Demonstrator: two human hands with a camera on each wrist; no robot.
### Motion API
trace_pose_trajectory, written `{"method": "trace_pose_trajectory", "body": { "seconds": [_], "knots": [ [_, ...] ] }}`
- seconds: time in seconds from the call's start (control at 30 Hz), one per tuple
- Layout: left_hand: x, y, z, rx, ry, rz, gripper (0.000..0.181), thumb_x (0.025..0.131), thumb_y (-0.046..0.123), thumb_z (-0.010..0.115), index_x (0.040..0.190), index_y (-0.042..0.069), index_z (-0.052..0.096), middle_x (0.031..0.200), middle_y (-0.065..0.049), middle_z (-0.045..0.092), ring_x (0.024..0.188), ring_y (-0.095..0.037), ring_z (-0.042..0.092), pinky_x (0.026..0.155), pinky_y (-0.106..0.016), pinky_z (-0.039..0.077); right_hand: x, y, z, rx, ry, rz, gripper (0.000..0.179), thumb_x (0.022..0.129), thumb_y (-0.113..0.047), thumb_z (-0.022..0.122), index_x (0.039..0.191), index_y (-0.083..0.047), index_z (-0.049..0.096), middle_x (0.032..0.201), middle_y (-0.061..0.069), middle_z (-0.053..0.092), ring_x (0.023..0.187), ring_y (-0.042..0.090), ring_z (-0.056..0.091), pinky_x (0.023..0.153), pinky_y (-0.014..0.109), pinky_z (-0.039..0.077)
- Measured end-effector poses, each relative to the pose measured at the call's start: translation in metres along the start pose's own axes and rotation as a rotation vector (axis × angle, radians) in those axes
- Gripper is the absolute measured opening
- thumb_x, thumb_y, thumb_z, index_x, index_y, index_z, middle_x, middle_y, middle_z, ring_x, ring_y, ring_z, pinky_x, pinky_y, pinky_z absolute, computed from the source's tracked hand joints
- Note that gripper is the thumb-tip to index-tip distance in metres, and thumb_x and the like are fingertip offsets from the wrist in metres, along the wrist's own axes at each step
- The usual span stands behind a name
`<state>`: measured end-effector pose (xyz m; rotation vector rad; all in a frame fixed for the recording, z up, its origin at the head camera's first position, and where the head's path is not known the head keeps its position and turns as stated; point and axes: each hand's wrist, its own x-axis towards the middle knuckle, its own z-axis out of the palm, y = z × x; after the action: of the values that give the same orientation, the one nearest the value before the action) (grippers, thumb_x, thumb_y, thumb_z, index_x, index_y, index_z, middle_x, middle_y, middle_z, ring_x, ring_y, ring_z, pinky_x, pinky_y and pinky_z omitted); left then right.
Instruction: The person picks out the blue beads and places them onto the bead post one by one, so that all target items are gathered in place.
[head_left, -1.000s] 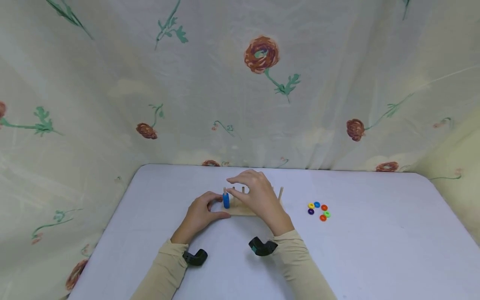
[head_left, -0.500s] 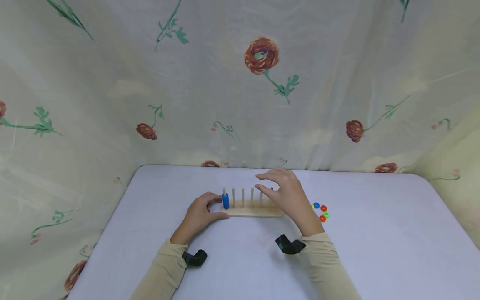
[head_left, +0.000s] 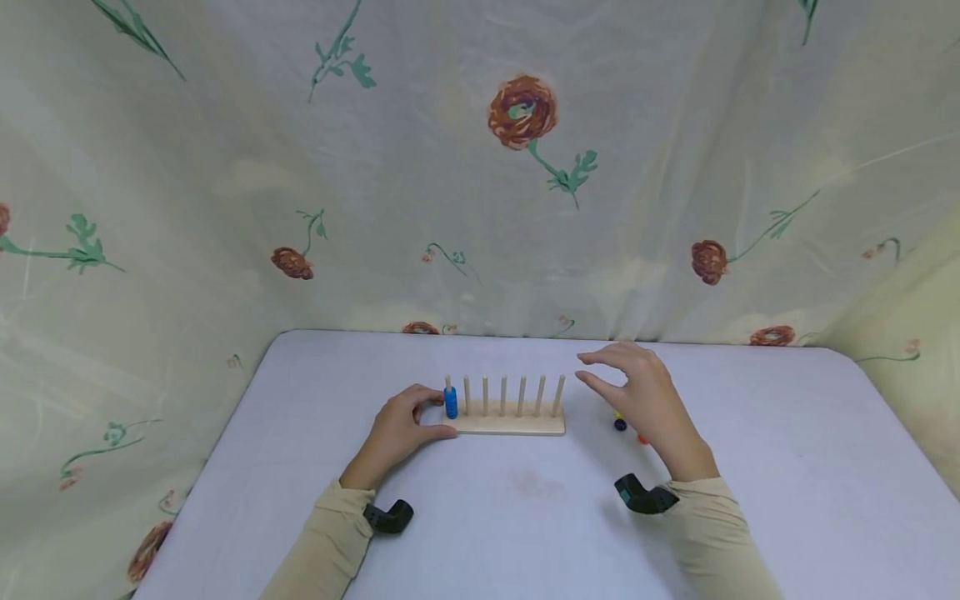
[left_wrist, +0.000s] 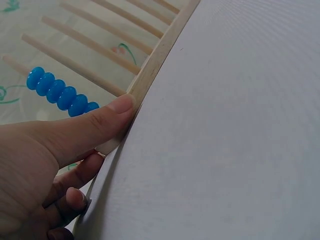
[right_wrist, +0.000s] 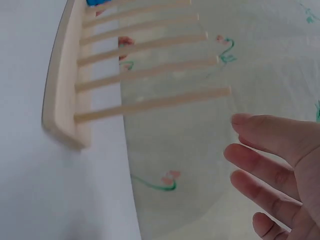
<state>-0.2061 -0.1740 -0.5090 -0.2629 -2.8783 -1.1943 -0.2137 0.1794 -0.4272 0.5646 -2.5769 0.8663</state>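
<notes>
A wooden peg rack [head_left: 510, 427] with several upright pegs stands on the table. Stacked blue rings [head_left: 451, 403] fill most of its leftmost peg, whose tip shows above them; the other pegs are bare. My left hand [head_left: 401, 431] grips the rack's left end, its thumb [left_wrist: 120, 104] on the front edge of the base. To the right of the rack, my right hand [head_left: 643, 396] is in the air with thumb and fingers apart and nothing between them. Under it peek a dark purple ring [head_left: 620, 425] and bits of yellow and red-orange rings; the hand hides the others.
A white-covered table [head_left: 480, 517] carries everything. Behind it hangs a pale curtain [head_left: 420, 167] printed with flowers, close to the table's far edge. A black wrist device [head_left: 645, 495] sits at the right sleeve, another [head_left: 389, 517] at the left.
My right hand has moved rightward from above the blue rings, past the pegs, to over the loose rings, covering several of them. The left hand and the peg rack have stayed in place.
</notes>
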Motion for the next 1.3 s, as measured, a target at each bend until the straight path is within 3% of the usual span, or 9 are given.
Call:
{"method": "trace_pose_trajectory", "body": {
  "seconds": [0.27,0.47,0.73,1.3],
  "knots": [
    [0.001,-0.003,0.001,-0.003,0.007,0.019,0.052,0.074,0.031,0.094,0.118,0.011,0.075,0.088,0.001,0.058,0.071,-0.011,0.043,0.063,-0.023,0.033,-0.016,0.021,-0.012,-0.073,-0.092,0.125,0.025,0.091,-0.022,0.081,0.113,-0.011,0.08,0.109,0.011,0.078,0.114,0.034,0.064,0.102,0.062,0.045],
    [0.001,-0.003,0.002,0.0,0.003,0.011,0.052,0.074,0.031,0.094,0.118,0.011,0.075,0.09,0.001,0.06,0.071,-0.011,0.043,0.063,-0.023,0.033,-0.027,0.039,-0.02,-0.111,-0.168,0.157,0.025,0.09,-0.019,0.082,0.112,-0.008,0.08,0.109,0.014,0.078,0.113,0.038,0.064,0.099,0.061,0.048],
    [0.0,-0.002,0.001,-0.006,0.003,0.001,0.051,0.074,0.031,0.093,0.118,0.012,0.076,0.093,0.001,0.062,0.071,-0.011,0.043,0.063,-0.023,0.034,-0.032,0.058,-0.022,-0.121,-0.344,0.279,0.026,0.091,-0.017,0.079,0.115,-0.008,0.079,0.117,0.016,0.074,0.122,0.043,0.059,0.101,0.063,0.047],
    [0.001,-0.003,0.002,-0.004,0.004,0.003,0.053,0.073,0.032,0.094,0.118,0.012,0.075,0.098,0.0,0.065,0.072,-0.011,0.044,0.064,-0.023,0.034,-0.035,0.075,-0.008,-0.191,-0.397,0.256,0.018,0.088,-0.017,0.082,0.103,-0.007,0.081,0.104,0.01,0.075,0.1,0.032,0.065,0.09,0.055,0.053]
  ]
}}
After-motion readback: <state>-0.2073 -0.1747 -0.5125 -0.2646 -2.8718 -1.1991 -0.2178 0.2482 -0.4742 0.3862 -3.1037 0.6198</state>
